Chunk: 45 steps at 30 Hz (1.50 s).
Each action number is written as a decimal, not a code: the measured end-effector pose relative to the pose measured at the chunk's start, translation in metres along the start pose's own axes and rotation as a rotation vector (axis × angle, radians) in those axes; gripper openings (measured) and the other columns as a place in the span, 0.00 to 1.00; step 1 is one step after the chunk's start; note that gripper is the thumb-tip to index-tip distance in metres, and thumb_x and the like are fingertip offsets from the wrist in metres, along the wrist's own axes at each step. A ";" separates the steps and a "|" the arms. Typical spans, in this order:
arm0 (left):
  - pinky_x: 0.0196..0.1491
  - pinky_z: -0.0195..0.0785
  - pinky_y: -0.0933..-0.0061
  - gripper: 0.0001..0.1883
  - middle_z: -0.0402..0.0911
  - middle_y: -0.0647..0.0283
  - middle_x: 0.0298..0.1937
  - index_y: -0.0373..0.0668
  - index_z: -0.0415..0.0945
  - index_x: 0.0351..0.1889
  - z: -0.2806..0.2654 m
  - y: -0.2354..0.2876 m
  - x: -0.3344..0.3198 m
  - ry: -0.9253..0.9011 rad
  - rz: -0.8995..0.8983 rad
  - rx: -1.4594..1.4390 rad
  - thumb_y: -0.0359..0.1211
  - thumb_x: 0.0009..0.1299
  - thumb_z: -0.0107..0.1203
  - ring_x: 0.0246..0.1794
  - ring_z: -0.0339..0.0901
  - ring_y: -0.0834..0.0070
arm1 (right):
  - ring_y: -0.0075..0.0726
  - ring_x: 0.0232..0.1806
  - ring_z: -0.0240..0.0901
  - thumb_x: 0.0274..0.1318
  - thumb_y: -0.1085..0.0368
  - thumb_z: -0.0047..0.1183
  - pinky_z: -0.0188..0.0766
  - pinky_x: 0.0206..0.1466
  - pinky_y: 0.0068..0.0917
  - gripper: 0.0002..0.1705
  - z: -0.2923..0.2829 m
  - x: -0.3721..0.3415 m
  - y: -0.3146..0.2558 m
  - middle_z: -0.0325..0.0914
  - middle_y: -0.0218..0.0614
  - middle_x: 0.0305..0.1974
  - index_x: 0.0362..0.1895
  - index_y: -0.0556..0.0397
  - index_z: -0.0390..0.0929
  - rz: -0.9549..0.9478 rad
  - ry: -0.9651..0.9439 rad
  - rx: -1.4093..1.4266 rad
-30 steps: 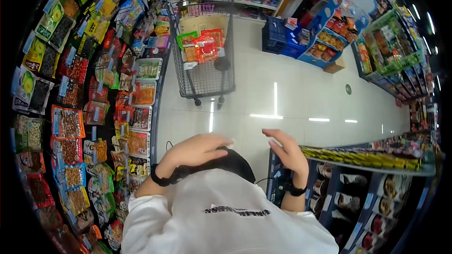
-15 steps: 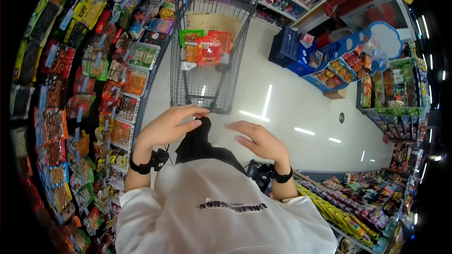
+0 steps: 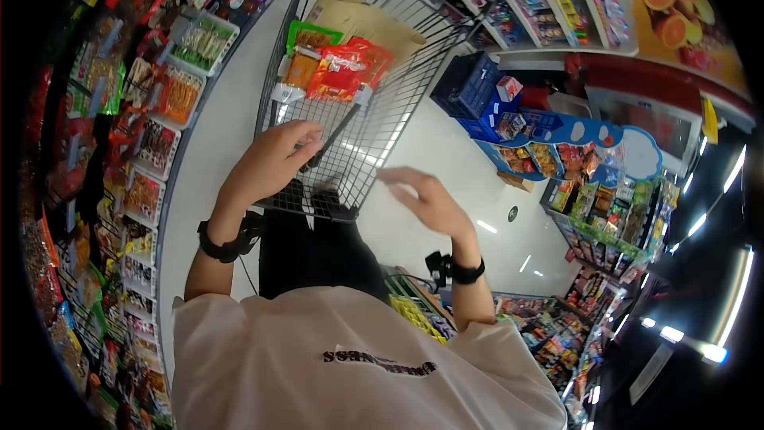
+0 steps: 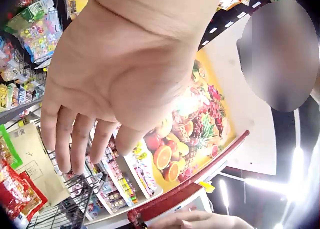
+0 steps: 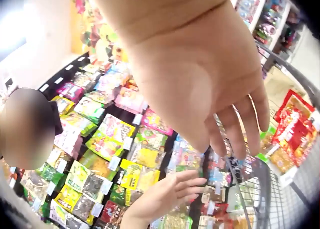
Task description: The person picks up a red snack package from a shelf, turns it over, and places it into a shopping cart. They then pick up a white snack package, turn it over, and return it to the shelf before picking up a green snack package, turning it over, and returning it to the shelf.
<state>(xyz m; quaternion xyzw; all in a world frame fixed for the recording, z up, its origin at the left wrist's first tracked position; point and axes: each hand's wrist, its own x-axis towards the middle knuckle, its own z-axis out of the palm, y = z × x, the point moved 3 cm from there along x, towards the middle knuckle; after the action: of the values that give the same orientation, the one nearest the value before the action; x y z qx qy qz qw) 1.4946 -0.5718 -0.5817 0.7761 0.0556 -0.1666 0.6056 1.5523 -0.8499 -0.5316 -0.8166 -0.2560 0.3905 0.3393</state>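
Both hands are empty, with loosely bent fingers. My left hand (image 3: 274, 161) hovers over the near left part of a wire shopping cart (image 3: 368, 147) and overlaps its mesh in the head view. To the right of the cart's near end, my right hand (image 3: 430, 201) is held in the air, slightly blurred. Inside the cart lie red snack packets (image 3: 346, 70) and a green-edged packet (image 3: 302, 70), next to a flat tan cardboard piece (image 3: 374, 22). The left wrist view shows the left palm (image 4: 115, 73) with its fingers extended; the right palm (image 5: 200, 83) looks similar in the right wrist view.
Shelves of bagged snacks with white trays (image 3: 179, 95) line the left side. Ahead right stand blue crates (image 3: 469, 87) and a blue cardboard snack display (image 3: 557, 139). A green-edged rack (image 3: 613, 215) is farther right. Pale glossy floor (image 3: 461, 159) lies between.
The cart now appears closer, its near end at the person's legs. The view has turned to the right, and the left hand has come over the cart. Both hands stay empty.
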 end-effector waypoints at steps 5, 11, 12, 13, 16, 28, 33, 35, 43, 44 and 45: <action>0.57 0.73 0.63 0.17 0.84 0.51 0.55 0.35 0.76 0.60 0.011 -0.051 0.013 0.036 -0.062 0.023 0.35 0.79 0.53 0.54 0.81 0.55 | 0.35 0.59 0.78 0.72 0.58 0.54 0.72 0.65 0.32 0.24 0.002 0.132 0.109 0.83 0.40 0.57 0.65 0.59 0.76 0.192 -0.215 0.438; 0.57 0.73 0.63 0.16 0.83 0.52 0.54 0.37 0.77 0.60 0.031 -0.104 0.012 0.091 -0.152 0.056 0.34 0.78 0.54 0.53 0.81 0.56 | 0.35 0.52 0.83 0.70 0.63 0.50 0.78 0.59 0.32 0.22 0.000 0.298 0.263 0.84 0.40 0.51 0.63 0.62 0.74 0.333 -0.241 0.327; 0.57 0.73 0.63 0.16 0.83 0.52 0.54 0.37 0.77 0.60 0.034 -0.112 0.012 0.109 -0.167 0.038 0.33 0.78 0.54 0.53 0.81 0.56 | 0.33 0.50 0.83 0.69 0.65 0.50 0.79 0.56 0.31 0.22 -0.003 0.317 0.266 0.85 0.40 0.50 0.62 0.62 0.75 0.436 -0.216 0.252; 0.57 0.73 0.62 0.15 0.83 0.52 0.54 0.38 0.77 0.60 0.036 -0.118 0.013 0.128 -0.184 0.024 0.33 0.78 0.54 0.53 0.81 0.57 | 0.38 0.51 0.84 0.66 0.63 0.51 0.79 0.56 0.34 0.23 -0.006 0.355 0.327 0.85 0.42 0.49 0.62 0.60 0.75 0.385 -0.181 -0.001; 0.56 0.73 0.62 0.15 0.83 0.52 0.53 0.39 0.77 0.60 0.042 -0.132 0.018 0.160 -0.254 -0.026 0.31 0.78 0.55 0.53 0.81 0.57 | 0.58 0.54 0.82 0.58 0.56 0.55 0.78 0.58 0.45 0.28 -0.007 0.389 0.330 0.84 0.55 0.51 0.62 0.52 0.77 0.361 -0.018 -0.650; 0.59 0.73 0.65 0.14 0.83 0.53 0.57 0.36 0.77 0.59 0.088 -0.164 0.040 0.149 -0.365 -0.116 0.31 0.79 0.53 0.56 0.81 0.57 | 0.60 0.54 0.82 0.55 0.45 0.64 0.77 0.57 0.50 0.30 0.026 0.403 0.370 0.85 0.53 0.49 0.56 0.49 0.77 0.449 0.321 -0.614; 0.59 0.73 0.63 0.17 0.82 0.55 0.57 0.39 0.73 0.64 0.119 -0.185 0.053 0.197 -0.432 -0.415 0.32 0.80 0.51 0.56 0.80 0.60 | 0.55 0.38 0.86 0.59 0.48 0.63 0.81 0.44 0.46 0.20 0.042 0.336 0.327 0.87 0.47 0.32 0.48 0.47 0.85 0.270 0.233 -0.533; 0.62 0.71 0.60 0.25 0.77 0.53 0.64 0.43 0.65 0.72 0.139 -0.211 0.062 0.295 -0.541 -0.742 0.41 0.81 0.51 0.61 0.76 0.62 | 0.57 0.31 0.84 0.63 0.52 0.60 0.79 0.37 0.49 0.17 0.071 0.290 0.288 0.84 0.46 0.25 0.49 0.46 0.83 0.208 0.228 -0.591; 0.70 0.64 0.48 0.48 0.69 0.49 0.70 0.42 0.53 0.79 0.182 -0.303 0.094 0.529 -1.030 -1.370 0.67 0.74 0.46 0.69 0.70 0.57 | 0.57 0.30 0.81 0.60 0.68 0.56 0.75 0.33 0.53 0.10 0.151 0.177 0.234 0.82 0.48 0.27 0.46 0.50 0.76 0.191 -0.007 -0.446; 0.71 0.62 0.47 0.49 0.69 0.50 0.70 0.41 0.54 0.79 0.186 -0.308 0.089 0.522 -1.053 -1.502 0.69 0.73 0.45 0.69 0.70 0.57 | 0.58 0.28 0.80 0.60 0.67 0.56 0.74 0.32 0.53 0.08 0.153 0.167 0.227 0.80 0.48 0.25 0.44 0.50 0.76 0.155 0.023 -0.408; 0.73 0.60 0.43 0.47 0.67 0.48 0.70 0.41 0.52 0.79 0.182 -0.300 0.086 0.511 -1.051 -1.682 0.67 0.76 0.43 0.71 0.67 0.53 | 0.59 0.26 0.79 0.61 0.67 0.55 0.73 0.30 0.53 0.06 0.152 0.158 0.217 0.78 0.48 0.22 0.43 0.49 0.76 0.120 0.056 -0.370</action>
<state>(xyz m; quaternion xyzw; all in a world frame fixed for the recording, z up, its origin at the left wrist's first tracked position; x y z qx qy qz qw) 1.4538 -0.6785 -0.9250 -0.0100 0.6152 -0.1476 0.7744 1.5515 -0.8266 -0.8394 -0.8894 -0.2647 0.3336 0.1663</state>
